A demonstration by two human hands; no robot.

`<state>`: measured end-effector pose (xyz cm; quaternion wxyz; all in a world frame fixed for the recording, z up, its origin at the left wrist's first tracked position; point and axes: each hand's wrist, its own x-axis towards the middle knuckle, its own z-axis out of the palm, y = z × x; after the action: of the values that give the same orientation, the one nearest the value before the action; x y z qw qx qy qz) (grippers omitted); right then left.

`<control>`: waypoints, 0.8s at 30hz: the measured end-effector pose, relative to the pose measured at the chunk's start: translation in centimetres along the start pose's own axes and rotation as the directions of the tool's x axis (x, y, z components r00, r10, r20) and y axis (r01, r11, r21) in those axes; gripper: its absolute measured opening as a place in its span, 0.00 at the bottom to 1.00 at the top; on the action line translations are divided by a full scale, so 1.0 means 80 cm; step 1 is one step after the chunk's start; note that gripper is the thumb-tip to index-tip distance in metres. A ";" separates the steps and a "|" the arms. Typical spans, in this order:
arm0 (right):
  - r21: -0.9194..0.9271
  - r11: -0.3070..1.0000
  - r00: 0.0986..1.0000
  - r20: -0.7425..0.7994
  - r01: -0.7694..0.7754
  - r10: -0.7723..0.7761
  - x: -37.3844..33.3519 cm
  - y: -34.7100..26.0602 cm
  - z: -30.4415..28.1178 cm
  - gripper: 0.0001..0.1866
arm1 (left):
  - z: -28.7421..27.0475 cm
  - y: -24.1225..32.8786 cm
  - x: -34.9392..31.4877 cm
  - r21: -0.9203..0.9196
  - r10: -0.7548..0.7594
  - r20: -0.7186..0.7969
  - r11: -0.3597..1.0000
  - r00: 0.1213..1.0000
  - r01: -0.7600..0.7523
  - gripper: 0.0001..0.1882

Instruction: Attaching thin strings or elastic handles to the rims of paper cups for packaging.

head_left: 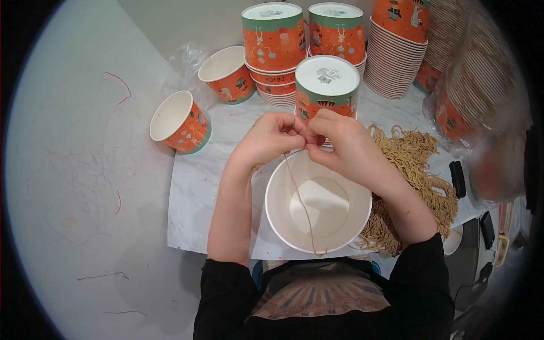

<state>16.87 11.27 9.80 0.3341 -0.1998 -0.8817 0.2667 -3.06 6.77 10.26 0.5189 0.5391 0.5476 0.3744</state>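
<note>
A large white paper bucket [276, 212] stands with its open mouth up on the marble-patterned table in front of me. One tan cord [301, 198] crosses its mouth from the near rim, where its end is fastened, up to the far rim. My left hand [276, 136] pinches the cord at that far rim, fingertips together. Against it, my right hand [340, 139] is closed in a pinch, apparently on the same cord's end. The fingers hide the exact spot where the cord meets the rim. A heap of tan cords [409, 164] lies beside my right forearm.
Upside-down orange and green paper buckets stand stacked at the back, one stack [327, 76] just beyond my hands. Two more buckets [173, 116] lie tilted at the left. Plastic-wrapped stacks [481, 85] fill the right back. A black object [457, 179] lies past the cords.
</note>
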 end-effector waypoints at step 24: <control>0.220 0.944 0.967 0.126 -0.244 0.221 0.013 0.019 -0.015 0.06 | 0.003 0.004 -0.005 0.060 0.128 -0.057 0.990 0.990 -0.124 0.05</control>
<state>17.27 13.41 10.17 0.2773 -0.2481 -0.8298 0.4159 -2.82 6.38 10.63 0.4618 0.5753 0.5384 0.4072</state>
